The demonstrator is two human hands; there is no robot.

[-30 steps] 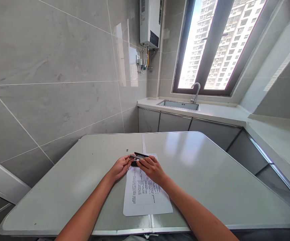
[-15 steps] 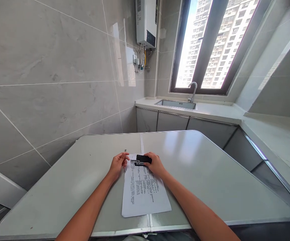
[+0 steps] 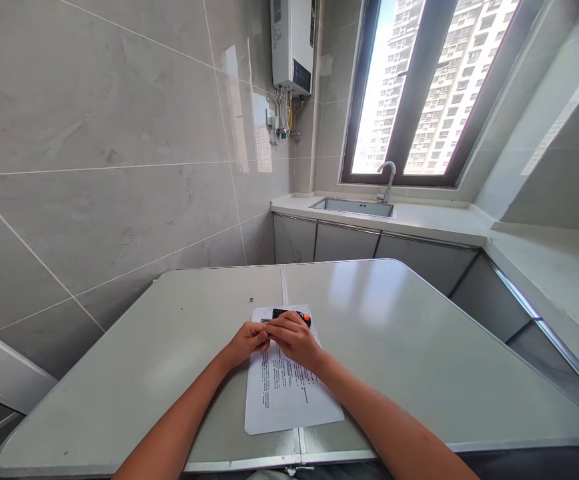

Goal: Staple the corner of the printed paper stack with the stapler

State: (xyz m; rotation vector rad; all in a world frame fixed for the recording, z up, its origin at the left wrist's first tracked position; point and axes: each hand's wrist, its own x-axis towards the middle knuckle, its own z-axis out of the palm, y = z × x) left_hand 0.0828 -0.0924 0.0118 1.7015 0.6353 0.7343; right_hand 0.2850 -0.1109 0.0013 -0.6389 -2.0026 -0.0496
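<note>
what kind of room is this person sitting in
Most likely a kitchen, perhaps a small one in a flat: there is a sink with a tap set in a counter, and what looks like a water heater on the wall.

- Daylight from the dark-framed glass window point(image 3: 425, 87), far right, its panes overexposed.
- Glare on the pale glossy tabletop point(image 3: 374, 300), far side.
- Far right edge partly blurred; margins stretched.
</note>
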